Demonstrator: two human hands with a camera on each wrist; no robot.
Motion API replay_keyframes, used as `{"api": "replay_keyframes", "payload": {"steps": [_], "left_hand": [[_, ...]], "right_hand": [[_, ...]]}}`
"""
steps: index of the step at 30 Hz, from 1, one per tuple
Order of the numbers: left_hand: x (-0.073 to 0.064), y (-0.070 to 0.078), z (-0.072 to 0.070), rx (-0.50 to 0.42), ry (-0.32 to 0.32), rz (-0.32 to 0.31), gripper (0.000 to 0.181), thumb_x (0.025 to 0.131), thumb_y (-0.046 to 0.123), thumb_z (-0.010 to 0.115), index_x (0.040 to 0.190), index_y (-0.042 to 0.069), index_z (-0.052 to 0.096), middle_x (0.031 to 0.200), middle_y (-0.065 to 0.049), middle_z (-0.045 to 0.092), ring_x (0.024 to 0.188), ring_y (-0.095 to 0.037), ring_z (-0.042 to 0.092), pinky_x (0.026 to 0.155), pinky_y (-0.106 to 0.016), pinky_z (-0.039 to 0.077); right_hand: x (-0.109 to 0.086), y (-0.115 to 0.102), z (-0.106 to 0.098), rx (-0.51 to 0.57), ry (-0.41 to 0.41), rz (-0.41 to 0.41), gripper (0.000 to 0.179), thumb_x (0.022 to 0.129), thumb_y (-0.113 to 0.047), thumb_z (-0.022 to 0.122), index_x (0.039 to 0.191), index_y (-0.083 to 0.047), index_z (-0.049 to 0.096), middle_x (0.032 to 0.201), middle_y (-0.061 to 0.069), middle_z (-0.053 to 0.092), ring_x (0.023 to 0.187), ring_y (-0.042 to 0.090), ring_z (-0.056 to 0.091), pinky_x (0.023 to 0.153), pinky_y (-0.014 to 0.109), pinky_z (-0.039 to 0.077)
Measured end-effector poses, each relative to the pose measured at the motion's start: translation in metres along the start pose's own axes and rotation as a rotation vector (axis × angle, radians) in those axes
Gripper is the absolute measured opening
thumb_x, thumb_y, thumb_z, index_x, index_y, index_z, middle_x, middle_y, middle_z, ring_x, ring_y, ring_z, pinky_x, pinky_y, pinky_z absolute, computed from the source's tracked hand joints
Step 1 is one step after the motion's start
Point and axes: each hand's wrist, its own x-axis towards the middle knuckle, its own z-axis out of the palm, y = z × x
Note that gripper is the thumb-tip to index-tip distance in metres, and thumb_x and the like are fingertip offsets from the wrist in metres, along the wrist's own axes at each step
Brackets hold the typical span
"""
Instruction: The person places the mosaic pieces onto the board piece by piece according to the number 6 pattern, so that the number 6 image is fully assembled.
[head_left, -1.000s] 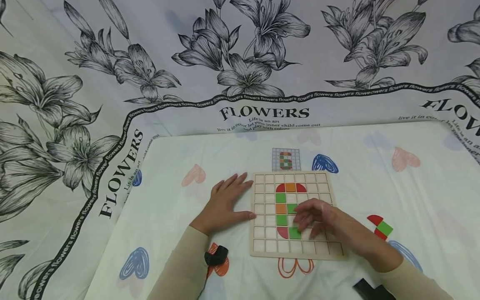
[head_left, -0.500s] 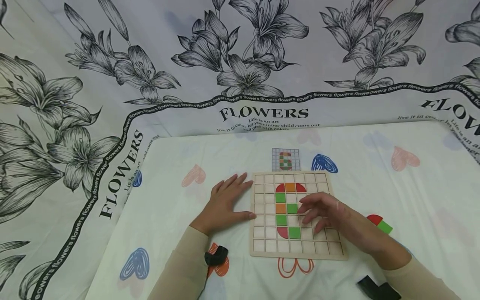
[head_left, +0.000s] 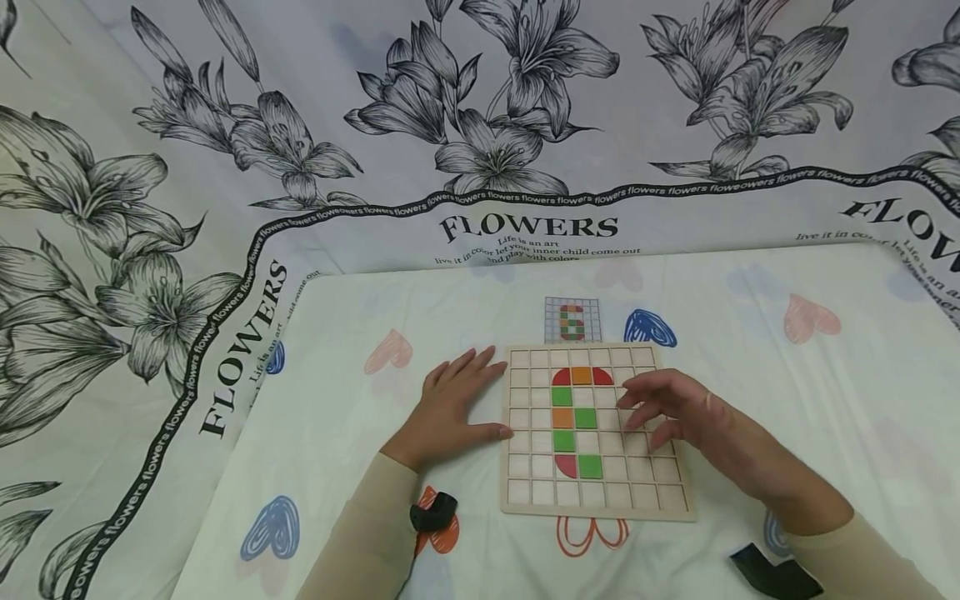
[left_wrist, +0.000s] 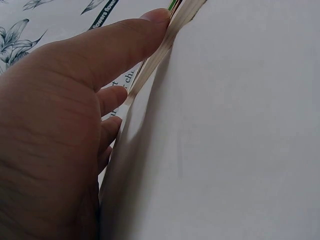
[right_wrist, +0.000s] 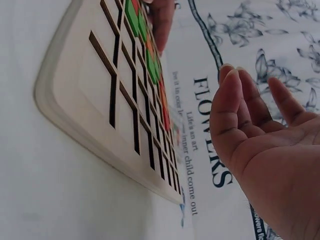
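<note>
A square wooden grid board [head_left: 525,493] lies flat in the head view. Red, orange and green tiles [head_left: 563,441] sit in its cells, partly outlining a figure. At the board's left edge rests my left hand [head_left: 453,408], fingers spread; in the left wrist view its thumb [left_wrist: 125,42] touches the wooden side. My right hand [head_left: 690,412] hovers over the board's right part, fingers loosely bent. The right wrist view shows that hand [right_wrist: 270,135] raised above the board [right_wrist: 65,85], with nothing visible in the fingers.
A small pattern card [head_left: 572,319] with a coloured figure on a grid lies just behind the board. White cloth printed with hearts [head_left: 812,318] covers the table. A floral cloth [head_left: 495,150] hangs behind. Black straps [head_left: 433,512] sit at the wrists.
My right hand has drawn away rightward from the board's middle. Its forearm now covers the loose red and green tiles seen earlier on the right. The left hand has stayed still.
</note>
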Motion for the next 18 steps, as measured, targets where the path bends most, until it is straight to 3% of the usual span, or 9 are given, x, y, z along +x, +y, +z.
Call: {"api": "replay_keyframes", "payload": {"steps": [10, 18], "left_hand": [[0.0, 0.0, 0.001, -0.002, 0.005, 0.002, 0.095, 0.09, 0.076, 0.071, 0.17, 0.034, 0.041, 0.179, 0.014, 0.02, 0.164, -0.011, 0.006, 0.128, -0.055, 0.008], [0.0, 0.0, 0.001, -0.002, 0.005, 0.0, 0.095, 0.09, 0.077, 0.071, 0.17, 0.034, 0.04, 0.179, 0.015, 0.02, 0.164, -0.011, 0.007, 0.128, -0.054, 0.008]], "right_hand": [[-0.011, -0.003, -0.016, -0.06, 0.026, -0.059, 0.065, 0.116, -0.028, 0.001, 0.164, 0.004, 0.031, 0.154, 0.021, 0.048, 0.134, 0.031, 0.055, 0.096, 0.038, 0.05], [-0.026, 0.003, -0.035, -0.055, 0.071, -0.029, 0.065, 0.116, -0.033, 0.006, 0.164, 0.002, 0.033, 0.153, 0.018, 0.051, 0.135, 0.029, 0.053, 0.095, 0.037, 0.049]]}}
